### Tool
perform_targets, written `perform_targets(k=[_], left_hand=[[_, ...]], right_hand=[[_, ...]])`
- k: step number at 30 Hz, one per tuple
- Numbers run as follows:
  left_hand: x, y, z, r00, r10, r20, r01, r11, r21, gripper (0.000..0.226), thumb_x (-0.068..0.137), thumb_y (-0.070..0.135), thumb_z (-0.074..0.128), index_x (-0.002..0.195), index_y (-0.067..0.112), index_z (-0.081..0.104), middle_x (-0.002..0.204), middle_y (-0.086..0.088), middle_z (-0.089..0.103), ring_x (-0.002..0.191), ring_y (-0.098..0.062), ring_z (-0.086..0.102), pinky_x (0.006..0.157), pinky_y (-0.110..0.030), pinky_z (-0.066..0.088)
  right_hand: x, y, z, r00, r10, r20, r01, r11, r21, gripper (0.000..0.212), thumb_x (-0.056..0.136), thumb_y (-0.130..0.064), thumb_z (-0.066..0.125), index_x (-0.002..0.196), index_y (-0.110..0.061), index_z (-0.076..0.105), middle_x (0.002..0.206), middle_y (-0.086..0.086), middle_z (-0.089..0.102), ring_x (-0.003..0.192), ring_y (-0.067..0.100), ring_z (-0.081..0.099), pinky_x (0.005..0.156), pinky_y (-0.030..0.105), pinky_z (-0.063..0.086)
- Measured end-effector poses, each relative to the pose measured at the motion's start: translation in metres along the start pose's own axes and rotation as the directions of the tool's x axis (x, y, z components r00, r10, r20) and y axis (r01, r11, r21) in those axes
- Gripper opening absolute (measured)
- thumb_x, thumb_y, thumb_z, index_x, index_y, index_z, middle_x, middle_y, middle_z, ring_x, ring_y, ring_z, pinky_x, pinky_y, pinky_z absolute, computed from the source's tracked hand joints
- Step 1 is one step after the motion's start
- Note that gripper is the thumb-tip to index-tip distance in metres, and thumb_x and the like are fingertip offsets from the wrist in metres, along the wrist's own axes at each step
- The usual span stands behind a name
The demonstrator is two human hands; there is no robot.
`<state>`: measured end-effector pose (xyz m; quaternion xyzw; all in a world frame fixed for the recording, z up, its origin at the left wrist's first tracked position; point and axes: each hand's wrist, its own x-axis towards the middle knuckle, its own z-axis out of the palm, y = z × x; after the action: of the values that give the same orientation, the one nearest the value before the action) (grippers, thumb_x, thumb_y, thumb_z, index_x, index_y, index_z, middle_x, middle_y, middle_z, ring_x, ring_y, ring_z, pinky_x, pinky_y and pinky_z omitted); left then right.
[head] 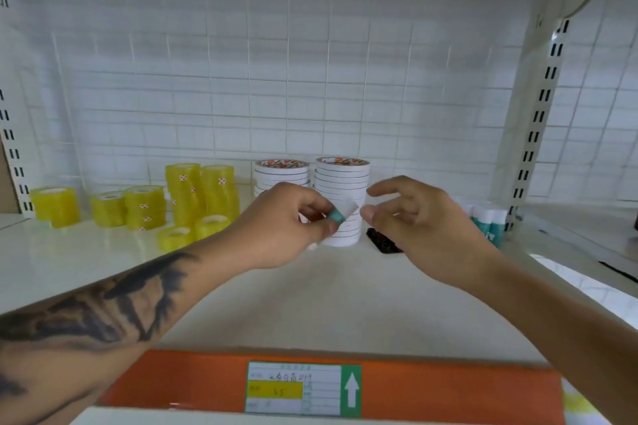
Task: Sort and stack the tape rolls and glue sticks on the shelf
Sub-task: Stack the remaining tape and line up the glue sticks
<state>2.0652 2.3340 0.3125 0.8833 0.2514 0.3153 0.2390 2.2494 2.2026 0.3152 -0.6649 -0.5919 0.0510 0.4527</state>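
Centrally, the left hand [293, 217] pinches a glue stick [341, 214] at its fingertips — the right hand [414, 217] hovers just beside, fingers loosely spread, holding nothing.

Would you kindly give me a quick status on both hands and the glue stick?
Left hand pinching glue stick. Right hand open, reaching toward it. White tape stacks directly behind; black object on shelf below right hand.

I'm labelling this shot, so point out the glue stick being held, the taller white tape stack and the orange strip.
glue stick [341, 213]: head view, white body.
taller white tape stack [341, 176]: head view, side.
orange strip [448, 390]: head view, front face.
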Motion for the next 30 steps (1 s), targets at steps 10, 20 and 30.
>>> perform_targets(k=[10,20,30], left_hand=[[0.037,0.063,0.06,0.995,0.042,0.086,-0.023,0.977,-0.21,0.031,0.096,0.043,0.067,0.121,0.026,0.069,0.1,0.009,0.076,0.09,-0.008,0.071,0.074,-0.024,0.05],[0.064,0.039,0.133,0.887,-0.023,0.462,-0.173,0.91,0.376,0.084,0.098,0.071,0.037,0.163,0.022,0.017,0.169,-0.004,0.02,0.156,-0.024,0.015,0.125,-0.037,0.016],[0.063,0.035,0.134,0.901,0.045,0.431,-0.184,0.94,0.287,0.077,0.095,0.068,0.048,0.156,0.022,0.035,0.161,0.001,0.036,0.148,-0.017,0.031,0.117,-0.028,0.028]], right_hand=[[0.008,0.0,-0.061,0.939,-0.006,-0.344,-0.012,0.999,-0.048,0.014,0.086,-0.042,0.079,0.087,-0.031,0.07,0.079,-0.012,0.074,0.069,0.004,0.067,0.06,0.026,0.052],[0.013,0.083,-0.087,0.941,0.016,-0.338,-0.213,0.804,-0.556,0.021,0.096,-0.045,0.065,0.108,-0.028,0.067,0.093,-0.012,0.065,0.1,0.022,0.063,0.085,0.039,0.054],[0.012,0.098,-0.075,0.943,-0.08,-0.324,-0.176,0.705,-0.687,0.022,0.099,-0.037,0.064,0.106,-0.018,0.073,0.095,-0.001,0.07,0.098,0.027,0.06,0.08,0.037,0.05]])
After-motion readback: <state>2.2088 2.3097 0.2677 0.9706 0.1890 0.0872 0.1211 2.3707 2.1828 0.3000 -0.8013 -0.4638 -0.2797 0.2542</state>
